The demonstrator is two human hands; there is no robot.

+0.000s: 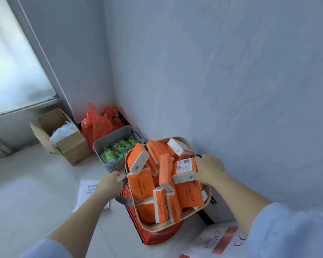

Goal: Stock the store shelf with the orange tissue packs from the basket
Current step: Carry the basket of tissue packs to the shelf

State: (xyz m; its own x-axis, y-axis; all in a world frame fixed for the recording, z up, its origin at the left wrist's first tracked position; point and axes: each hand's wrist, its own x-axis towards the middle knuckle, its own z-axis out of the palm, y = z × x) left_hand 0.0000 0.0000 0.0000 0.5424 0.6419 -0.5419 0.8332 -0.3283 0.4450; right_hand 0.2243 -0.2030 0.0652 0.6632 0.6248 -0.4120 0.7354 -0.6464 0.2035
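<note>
Orange rectangular tissue packs (pixel 141 189) fill a beige square basket (pixel 157 228), rim gripped by left hand (pixel 108 183) at nine o'clock, right hand (pixel 210 169) at three, probably for level lifting.

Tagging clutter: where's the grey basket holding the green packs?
Head view, centre-left, on the floor: the grey basket sits between the cardboard box and the tissue basket, red bag behind it.

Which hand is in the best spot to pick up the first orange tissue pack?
Probably the right hand. It holds the basket rim right against the labelled tissue pack lying on top. The left hand grips the basket's handle outside the rim, farther from any pack.
</note>
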